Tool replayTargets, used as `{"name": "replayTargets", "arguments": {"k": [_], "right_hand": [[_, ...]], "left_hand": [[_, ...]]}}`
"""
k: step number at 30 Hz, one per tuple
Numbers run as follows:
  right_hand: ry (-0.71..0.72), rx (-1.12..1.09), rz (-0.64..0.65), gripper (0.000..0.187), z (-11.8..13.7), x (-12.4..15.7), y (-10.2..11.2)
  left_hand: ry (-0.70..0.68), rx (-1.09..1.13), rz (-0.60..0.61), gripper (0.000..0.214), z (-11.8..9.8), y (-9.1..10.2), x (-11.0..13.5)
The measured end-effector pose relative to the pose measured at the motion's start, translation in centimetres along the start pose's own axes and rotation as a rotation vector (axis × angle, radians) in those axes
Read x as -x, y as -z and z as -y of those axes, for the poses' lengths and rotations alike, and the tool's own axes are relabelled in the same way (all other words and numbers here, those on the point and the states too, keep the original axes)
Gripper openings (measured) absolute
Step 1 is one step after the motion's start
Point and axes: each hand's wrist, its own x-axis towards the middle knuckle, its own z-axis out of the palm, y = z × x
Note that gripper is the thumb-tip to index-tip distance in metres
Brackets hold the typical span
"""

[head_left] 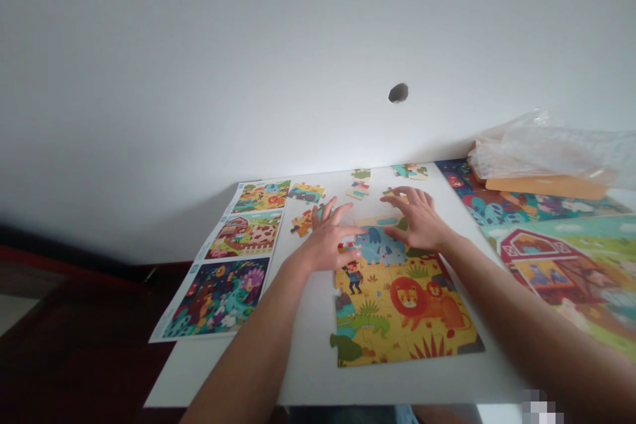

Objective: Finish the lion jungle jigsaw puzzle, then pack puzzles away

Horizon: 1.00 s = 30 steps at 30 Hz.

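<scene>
A partly joined jigsaw puzzle (382, 305) lies flat in front of me, with lions, blue elephants and a crocodile on yellow ground. My left hand (325, 242) is spread at its upper left edge, fingertips by the elephant piece (365, 246). Thumb and fingers well apart, my right hand (420, 218) arches over the upper right corner, its thumb near the elephants. Under its fingers a loose piece (399, 194) is partly covered. Past my left hand are a giraffe-patterned piece (301, 223) and joined pieces (307, 193), and beyond the puzzle are small pieces (358, 189).
A picture sheet (243, 235) with three scenes lies at the left, reaching the table's edge. To the right are a finished farm puzzle (551, 245) and a dark puzzle (472, 205), the latter under an orange box (546, 185) and clear plastic (541, 146). A wall (298, 79) rises behind.
</scene>
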Motion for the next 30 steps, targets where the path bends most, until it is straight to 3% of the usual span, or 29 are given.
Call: {"name": "replayTargets", "arguments": {"k": [6, 14, 17, 19, 21, 24, 30], "right_hand": [[0.047, -0.019, 0.097, 0.071, 1.2, 0.2, -0.2], [0.048, -0.065, 0.171, 0.067, 0.8, 0.2, 0.0], [0.058, -0.079, 0.163, 0.064, 0.7, 0.2, 0.0], [0.072, -0.098, 0.150, 0.061, 0.8, 0.2, 0.0], [0.094, -0.122, 0.137, 0.058, 0.9, 0.1, 0.0], [0.122, -0.140, 0.123, 0.054, 0.9, 0.1, -0.1], [0.105, -0.141, 0.122, 0.055, 0.9, 0.1, -0.2]], "left_hand": [[-0.017, -0.004, 0.018, 0.052, 0.2, -0.1, 0.0], [-0.043, -0.007, 0.005, 0.052, 0.0, -0.2, -0.1], [0.073, -0.045, -0.158, 0.045, 1.1, -0.1, -0.1], [0.236, -0.087, -0.311, 0.040, 2.2, -0.2, -0.3], [0.390, -0.126, -0.391, 0.036, 3.4, -0.5, -0.4], [0.508, -0.089, -0.356, 0.030, 4.7, -1.0, -0.7], [0.513, -0.059, -0.347, 0.031, 5.0, -1.4, -0.8]]}}
